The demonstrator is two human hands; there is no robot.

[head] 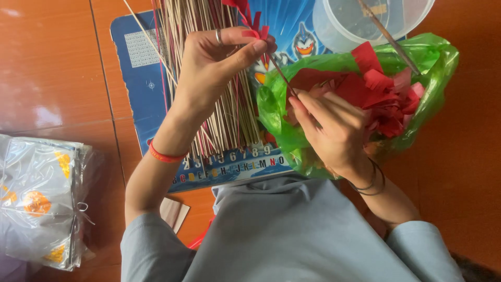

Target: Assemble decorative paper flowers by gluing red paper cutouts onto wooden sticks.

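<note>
Seen from the head camera, a person's left hand (211, 65) pinches a fringed strip of red tissue paper (249, 21) around the tip of a thin, stiff bamboo stick (279, 70), just above the green plastic bag (276, 112) of red paper scraps. The right hand (331, 130), fingers closed, grips the stick's lower end at the bag's near rim. The paper looks light and easily torn; the stick is best held low. Left of the bag lies a bundle of pale sticks (229, 109) on a blue printed board (138, 78).
</note>
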